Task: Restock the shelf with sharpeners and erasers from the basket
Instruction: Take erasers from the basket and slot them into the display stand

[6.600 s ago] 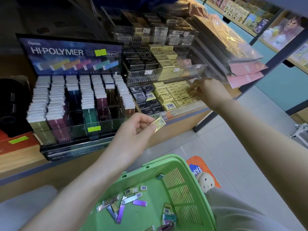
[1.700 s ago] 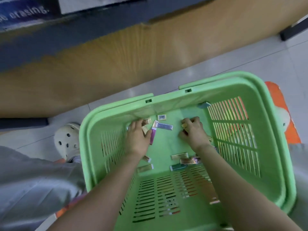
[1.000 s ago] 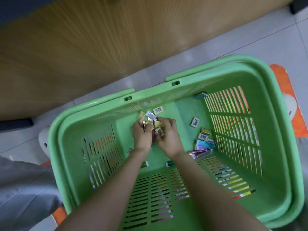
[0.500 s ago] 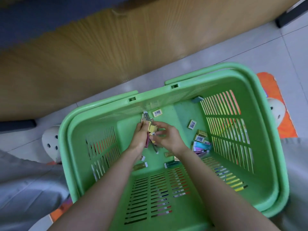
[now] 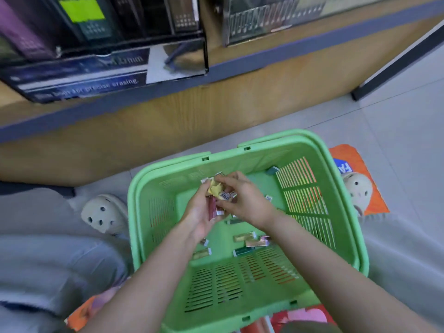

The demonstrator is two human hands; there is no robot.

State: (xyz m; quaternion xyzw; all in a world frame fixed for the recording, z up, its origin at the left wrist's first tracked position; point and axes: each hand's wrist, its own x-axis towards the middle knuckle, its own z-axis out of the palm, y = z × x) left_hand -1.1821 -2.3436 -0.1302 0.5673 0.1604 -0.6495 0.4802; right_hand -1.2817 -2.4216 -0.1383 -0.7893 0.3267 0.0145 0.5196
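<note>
Both hands meet above the green basket (image 5: pixel 168 186). My left hand (image 5: pixel 200 215) cups a small bunch of erasers (image 5: pixel 217 191): yellow ones on top, a dark red stick eraser below. My right hand (image 5: pixel 242 200) pinches the barcode-labelled pieces of that bunch from the right. Several loose erasers (image 5: pixel 245 237) in gold, green and purple wrappers lie on the basket floor. The wooden shelf (image 5: pixel 216 102) runs across the top, carrying the dark eraser display box (image 5: pixel 96 68).
A clear display tray (image 5: pixel 264 20) stands on the shelf at upper right. Beige clogs (image 5: pixel 103 213) flank the basket on a grey tiled floor, with an orange mat (image 5: pixel 360 169) to the right. A dark shelf post (image 5: pixel 396 61) slants at the right.
The hands have lifted slightly with the gathered erasers. The view has tilted up, so the shelf and display box show again.
</note>
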